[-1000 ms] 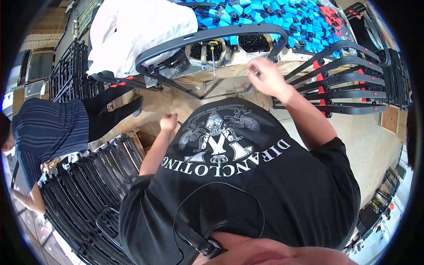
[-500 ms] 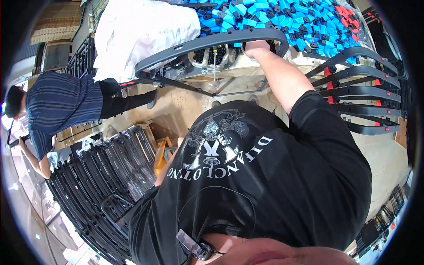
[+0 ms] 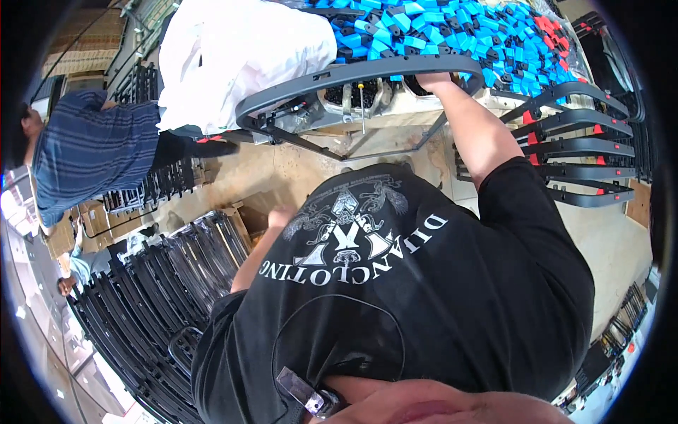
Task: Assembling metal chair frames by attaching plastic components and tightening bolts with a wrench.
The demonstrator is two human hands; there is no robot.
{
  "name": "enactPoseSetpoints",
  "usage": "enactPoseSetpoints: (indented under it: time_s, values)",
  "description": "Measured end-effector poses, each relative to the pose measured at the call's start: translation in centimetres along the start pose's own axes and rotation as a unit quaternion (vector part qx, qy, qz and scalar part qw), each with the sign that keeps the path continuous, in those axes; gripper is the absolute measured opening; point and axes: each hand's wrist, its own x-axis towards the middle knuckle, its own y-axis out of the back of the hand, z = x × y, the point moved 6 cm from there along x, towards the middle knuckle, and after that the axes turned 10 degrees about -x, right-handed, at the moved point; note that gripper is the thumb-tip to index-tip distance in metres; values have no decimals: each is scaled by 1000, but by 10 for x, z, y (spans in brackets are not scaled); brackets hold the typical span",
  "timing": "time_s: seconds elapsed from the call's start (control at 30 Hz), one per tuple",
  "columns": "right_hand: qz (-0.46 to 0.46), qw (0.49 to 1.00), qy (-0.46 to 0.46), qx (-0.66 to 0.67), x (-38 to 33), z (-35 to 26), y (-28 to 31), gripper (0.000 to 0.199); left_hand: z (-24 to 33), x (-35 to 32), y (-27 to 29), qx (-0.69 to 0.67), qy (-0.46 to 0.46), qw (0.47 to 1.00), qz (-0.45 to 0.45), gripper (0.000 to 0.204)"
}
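Observation:
My right hand (image 3: 434, 81) reaches past the far rail of a grey-black curved frame (image 3: 367, 68). It dips into a container of small black parts at the table's edge, so its fingers are mostly hidden. The frame stands tilted against the table, its lower bars coming toward me. Beside that container is another bin of small black parts (image 3: 339, 93). A thin tool with a yellow end (image 3: 361, 87) stands out between them. My left hand (image 3: 281, 215) hangs low at my left side, partly behind my shirt, and its fingers are too small and blurred to read.
Blue and black plastic pieces (image 3: 438, 32) cover the far table, with red ones (image 3: 553, 35) at right. A white bag (image 3: 240, 56) lies left. Curved frames (image 3: 579, 150) are stacked right; black rails (image 3: 141, 304) stand lower left. A co-worker in a striped shirt (image 3: 99, 152) stands left.
My left hand has come into view at my side, and the yellow object near it no longer shows. My right hand stays at the container. The co-worker has shifted position; the whole view has moved slightly.

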Motion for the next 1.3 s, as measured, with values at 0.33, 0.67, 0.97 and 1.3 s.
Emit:
enactPoseSetpoints:
  time_s: [0.33, 0.67, 0.97, 1.3]
  values:
    - [-51, 547, -314, 774, -54, -4, 11, 5, 73, 17, -25, 611, -45, 790, -28, 35]
    - [-197, 224, -164, 940, -91, -50, 51, 25, 291, -21, -146, 245, -135, 953, 119, 29]
    - [-226, 405, -207, 862, -171, -70, 62, 22, 406, 126, -235, 578, -267, 769, 59, 38]
    - [-134, 421, -338, 831, -293, -26, 23, 27, 412, 166, -274, 627, -259, 731, 67, 52]
